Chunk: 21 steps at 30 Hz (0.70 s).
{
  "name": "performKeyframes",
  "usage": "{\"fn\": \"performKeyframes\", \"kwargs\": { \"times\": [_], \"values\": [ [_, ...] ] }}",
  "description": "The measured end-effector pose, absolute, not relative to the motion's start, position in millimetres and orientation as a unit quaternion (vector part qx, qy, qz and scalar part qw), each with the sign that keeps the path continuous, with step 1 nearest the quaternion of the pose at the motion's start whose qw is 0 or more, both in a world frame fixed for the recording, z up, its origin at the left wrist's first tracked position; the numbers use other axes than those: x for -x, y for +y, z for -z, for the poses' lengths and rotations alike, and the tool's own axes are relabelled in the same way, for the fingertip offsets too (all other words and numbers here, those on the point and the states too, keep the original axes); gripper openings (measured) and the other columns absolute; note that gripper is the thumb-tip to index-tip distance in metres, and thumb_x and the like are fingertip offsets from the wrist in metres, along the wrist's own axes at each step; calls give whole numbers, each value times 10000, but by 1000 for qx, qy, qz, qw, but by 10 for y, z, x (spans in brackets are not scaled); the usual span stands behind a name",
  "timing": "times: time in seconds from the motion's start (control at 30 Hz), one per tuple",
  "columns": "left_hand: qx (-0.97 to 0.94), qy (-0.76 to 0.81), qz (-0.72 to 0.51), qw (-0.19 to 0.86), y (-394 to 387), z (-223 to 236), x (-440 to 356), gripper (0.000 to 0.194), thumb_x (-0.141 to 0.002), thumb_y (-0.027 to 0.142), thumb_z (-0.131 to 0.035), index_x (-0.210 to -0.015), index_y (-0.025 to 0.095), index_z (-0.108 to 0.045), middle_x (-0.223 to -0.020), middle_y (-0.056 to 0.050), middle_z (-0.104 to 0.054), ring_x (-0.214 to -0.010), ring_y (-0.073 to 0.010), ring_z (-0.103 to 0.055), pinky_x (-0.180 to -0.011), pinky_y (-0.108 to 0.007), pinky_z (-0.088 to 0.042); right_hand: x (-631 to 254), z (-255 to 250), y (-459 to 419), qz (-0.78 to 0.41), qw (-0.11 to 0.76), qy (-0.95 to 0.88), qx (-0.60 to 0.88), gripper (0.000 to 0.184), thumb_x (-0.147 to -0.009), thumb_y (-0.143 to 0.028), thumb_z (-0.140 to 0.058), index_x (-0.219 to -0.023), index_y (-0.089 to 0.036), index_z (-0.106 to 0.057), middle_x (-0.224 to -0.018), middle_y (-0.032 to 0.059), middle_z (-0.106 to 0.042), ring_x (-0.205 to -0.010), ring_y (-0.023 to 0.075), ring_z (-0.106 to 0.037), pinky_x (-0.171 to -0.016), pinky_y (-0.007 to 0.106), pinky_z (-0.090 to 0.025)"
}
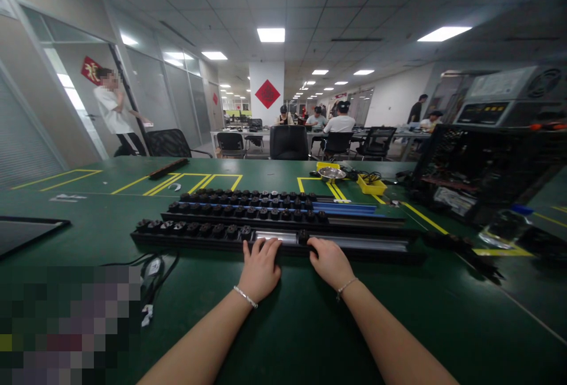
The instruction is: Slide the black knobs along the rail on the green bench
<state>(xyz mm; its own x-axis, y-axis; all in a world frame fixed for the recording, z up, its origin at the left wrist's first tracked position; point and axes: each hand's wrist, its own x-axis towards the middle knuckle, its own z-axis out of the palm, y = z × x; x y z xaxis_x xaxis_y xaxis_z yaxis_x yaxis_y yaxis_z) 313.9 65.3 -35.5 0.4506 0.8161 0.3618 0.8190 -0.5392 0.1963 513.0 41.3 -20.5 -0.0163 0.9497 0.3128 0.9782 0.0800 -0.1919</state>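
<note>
A long black rail (pixel 381 243) with a silvery inner channel lies across the green table in front of me. Round black socket modules (pixel 205 229) fill its left part in a row. My left hand (pixel 260 267) rests on the rail's near edge with fingers spread, just right of the last module in that row. A single black socket module (pixel 303 236) sits apart in the channel. Against its right side are the curled fingertips of my right hand (pixel 330 260); part of the grip is hidden.
Behind lie a second rail (pixel 283 215) and a blue rail (pixel 349 208), both with modules. Yellow trays (pixel 372 185), a metal bowl (pixel 331 173) and an opened computer case (pixel 460 166) stand beyond. Cables (pixel 155 276) lie at left. A person (pixel 116 110) stands by the door.
</note>
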Motion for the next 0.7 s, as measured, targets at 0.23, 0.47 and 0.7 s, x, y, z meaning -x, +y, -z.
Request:
{"fn": "performKeyframes", "kwargs": {
  "times": [0.23, 0.47, 0.7],
  "values": [
    [853, -478, 212, 3, 660, 367, -3131, 573, -728, 187, -469, -1289, 274, -389, -1341, -9, -461, -1244, -259, -313, -1062, -636, -42, -5151, 217, 413, 47, 187, -713, 674, 227, -797, -193, -449, -964, -216, -601, -920, 30, -644, -868, 166, -549, -821, 258, -355],
    [853, -478, 208, -5, 662, 362, -3133, 589, -719, 181, -474, -1294, 272, -384, -1348, -13, -453, -1248, -261, -306, -1065, -632, -35, -5174, 236, 416, 55, 197, -714, 669, 212, -794, -188, -454, -941, -214, -605, -902, 31, -643, -880, 171, -539, -824, 261, -359],
    [856, -472, 210, -15, 687, 386, -3120, 610, -701, 163, -474, -1294, 273, -379, -1358, -10, -442, -1256, -260, -291, -1058, -643, -18, -5181, 265, 425, 74, 194, -720, 662, 193, -807, -205, -469, -941, -215, -607, -893, 36, -647, -863, 171, -550, -823, 270, -363]
  ]
}}
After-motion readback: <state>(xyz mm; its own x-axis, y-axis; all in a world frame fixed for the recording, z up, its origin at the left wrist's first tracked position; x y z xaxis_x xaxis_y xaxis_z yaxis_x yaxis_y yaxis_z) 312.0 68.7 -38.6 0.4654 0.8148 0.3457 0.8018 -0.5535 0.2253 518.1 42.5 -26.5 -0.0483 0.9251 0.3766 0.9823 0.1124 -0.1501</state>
